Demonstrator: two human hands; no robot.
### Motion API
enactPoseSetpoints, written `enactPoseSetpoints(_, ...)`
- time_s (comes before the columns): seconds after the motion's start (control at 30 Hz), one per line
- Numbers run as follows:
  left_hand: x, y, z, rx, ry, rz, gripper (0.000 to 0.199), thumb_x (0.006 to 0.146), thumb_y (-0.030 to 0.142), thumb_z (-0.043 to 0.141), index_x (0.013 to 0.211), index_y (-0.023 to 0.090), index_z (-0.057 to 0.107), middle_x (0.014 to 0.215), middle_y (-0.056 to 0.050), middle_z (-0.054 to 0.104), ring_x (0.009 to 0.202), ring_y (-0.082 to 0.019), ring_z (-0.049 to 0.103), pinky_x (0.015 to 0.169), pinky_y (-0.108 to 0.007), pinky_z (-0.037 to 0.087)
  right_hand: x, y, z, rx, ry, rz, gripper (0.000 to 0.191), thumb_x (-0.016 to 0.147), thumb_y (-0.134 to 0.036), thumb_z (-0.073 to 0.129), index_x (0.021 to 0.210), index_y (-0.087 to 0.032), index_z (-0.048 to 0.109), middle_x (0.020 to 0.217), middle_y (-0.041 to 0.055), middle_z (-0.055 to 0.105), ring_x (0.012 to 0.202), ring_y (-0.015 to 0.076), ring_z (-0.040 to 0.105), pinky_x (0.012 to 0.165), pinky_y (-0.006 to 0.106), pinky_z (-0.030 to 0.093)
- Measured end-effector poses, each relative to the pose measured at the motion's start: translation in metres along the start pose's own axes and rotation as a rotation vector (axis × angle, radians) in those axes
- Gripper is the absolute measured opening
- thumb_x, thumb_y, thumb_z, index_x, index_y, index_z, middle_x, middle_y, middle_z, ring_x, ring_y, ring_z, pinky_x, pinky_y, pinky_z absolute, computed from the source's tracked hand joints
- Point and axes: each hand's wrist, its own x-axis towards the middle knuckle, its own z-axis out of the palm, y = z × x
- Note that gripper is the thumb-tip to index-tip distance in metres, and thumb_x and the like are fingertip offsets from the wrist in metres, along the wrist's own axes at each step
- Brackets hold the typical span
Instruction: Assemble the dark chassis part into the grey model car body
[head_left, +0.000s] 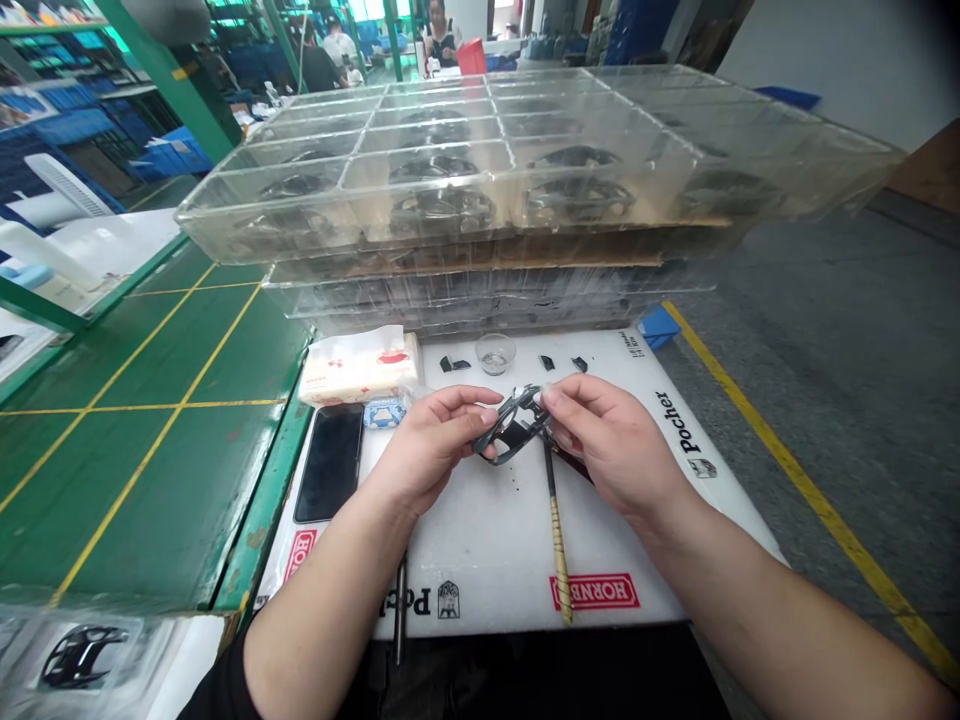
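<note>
Between both hands, above the white work surface, is a thin dark plastic frame part (511, 436) with large openings, like a small model car's body piece. My left hand (444, 440) pinches its left end between thumb and fingers. The right end is gripped by the thumb and fingertips of my right hand (600, 435). Beneath the right hand lies a slim tool (557, 540) with a dark shaft and a yellow-wrapped handle. Beyond the hands are a small clear cup (496, 353) and small black parts (454, 364), with more black pieces (547, 362) to the right.
Stacked clear compartment trays (450, 245) holding dark shells rise at the back. On the left are a tissue pack (360, 368), a phone (328, 463) and a blue-and-white packet (385, 413). A dark rod (400, 610) overhangs the front edge. A green bench (135, 430) adjoins; people (441, 38) are far behind.
</note>
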Motion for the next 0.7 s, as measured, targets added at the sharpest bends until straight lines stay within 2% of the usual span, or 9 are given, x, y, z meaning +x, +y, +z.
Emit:
enactPoseSetpoints(0.13, 0.0002, -0.0017, -0.0027, 0.036, -0.010, 0.057, 0.044, 0.082, 0.038, 0.108, 0.114, 0.017, 0.088, 0.086, -0.004, 0.083, 0.069, -0.014, 0.074, 0.070, -0.028, 0.059, 0.0012, 0.0000, -0.0021, -0.097, -0.020, 0.011, 0.054, 0.097, -0.075, 0.089, 0.096, -0.023, 0.074, 0.071, -0.0049, 0.051, 0.066, 0.0151, 0.041, 0.063, 0.033, 0.032)
enactPoseSetpoints(0.23, -0.0023, -0.0009, -0.0013, 0.137, -0.026, 0.137, 0.043, 0.087, 0.037, 0.107, 0.119, 0.018, 0.086, 0.084, -0.002, 0.082, 0.071, -0.014, 0.077, 0.077, -0.029, 0.061, 0.0026, 0.0008, -0.0037, -0.323, -0.032, -0.002, 0.055, 0.103, -0.079, 0.076, 0.108, -0.025, 0.076, 0.080, -0.0013, 0.061, 0.071, 0.0185, 0.051, 0.067, 0.035, 0.040)
enactPoseSetpoints(0.37, -0.0055, -0.0008, 0.0018, 0.329, -0.045, 0.214, 0.039, 0.093, 0.037, 0.101, 0.123, 0.018, 0.084, 0.089, -0.004, 0.084, 0.077, -0.017, 0.080, 0.078, -0.030, 0.063, 0.0035, 0.0021, -0.0040, -0.568, -0.068, 0.011, 0.056, 0.107, -0.080, 0.066, 0.123, -0.027, 0.078, 0.086, 0.0004, 0.069, 0.079, 0.0237, 0.064, 0.074, 0.040, 0.047)
enactPoseSetpoints(0.47, -0.0063, -0.0026, 0.0021, 0.405, -0.048, 0.243, 0.038, 0.095, 0.037, 0.099, 0.126, 0.019, 0.084, 0.091, -0.004, 0.084, 0.080, -0.018, 0.081, 0.081, -0.032, 0.064, 0.0032, 0.0013, -0.0034, -0.585, -0.069, 0.006, 0.056, 0.108, -0.079, 0.064, 0.124, -0.027, 0.077, 0.084, 0.0001, 0.068, 0.077, 0.0240, 0.064, 0.072, 0.040, 0.047)
enactPoseSetpoints(0.7, -0.0071, -0.0045, 0.0028, 0.438, -0.100, 0.238, 0.054, 0.085, 0.028, 0.106, 0.134, 0.022, 0.086, 0.109, -0.006, 0.085, 0.090, -0.017, 0.078, 0.092, -0.034, 0.065, 0.0031, -0.0048, -0.0017, -0.601, 0.029, -0.102, 0.046, 0.104, -0.070, 0.072, 0.109, -0.025, 0.077, 0.077, -0.0015, 0.063, 0.069, 0.0206, 0.057, 0.066, 0.038, 0.043)
